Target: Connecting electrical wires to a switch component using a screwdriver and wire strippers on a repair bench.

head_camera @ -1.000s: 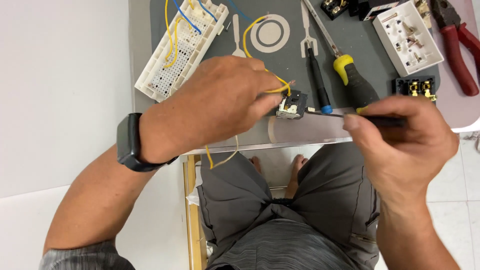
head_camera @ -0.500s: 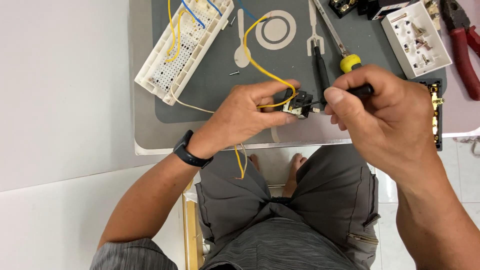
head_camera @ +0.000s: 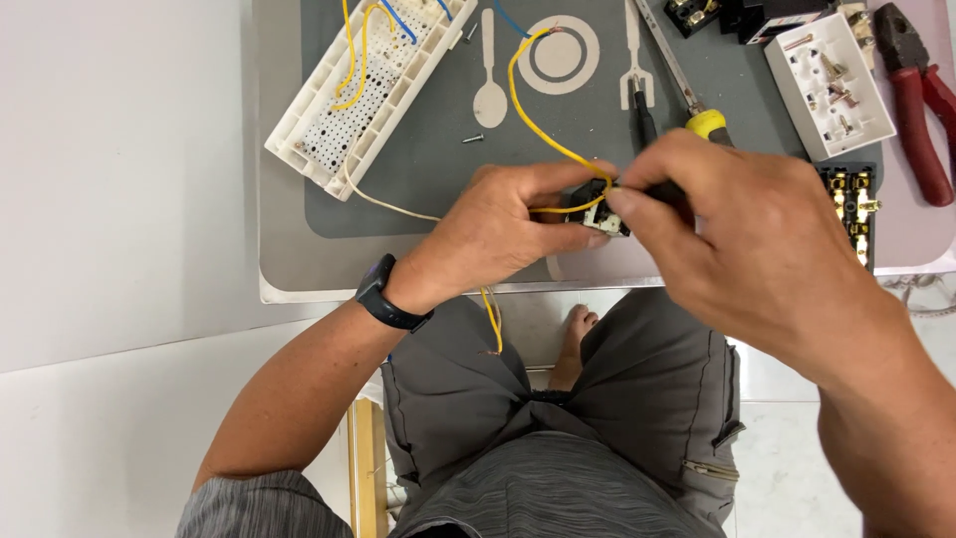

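My left hand (head_camera: 498, 234) pinches a small black and white switch part (head_camera: 600, 211) over the near edge of the grey mat (head_camera: 398, 199). A yellow wire (head_camera: 528, 115) loops from the part up across the mat, and its other end hangs below my left hand. My right hand (head_camera: 742, 244) grips a dark screwdriver handle (head_camera: 662, 189) whose tip meets the part. A black watch is on my left wrist.
A white perforated terminal box (head_camera: 363, 85) with yellow and blue wires lies at the back left. A yellow-handled screwdriver (head_camera: 692, 105), a white socket housing (head_camera: 832, 85), red pliers (head_camera: 921, 115), a black terminal block (head_camera: 851, 204) and a loose screw (head_camera: 473, 138) lie on the table.
Both hands and the part have drawn closer together, and my right hand has slid in over the part. The view has shifted slightly; my left forearm shows more.
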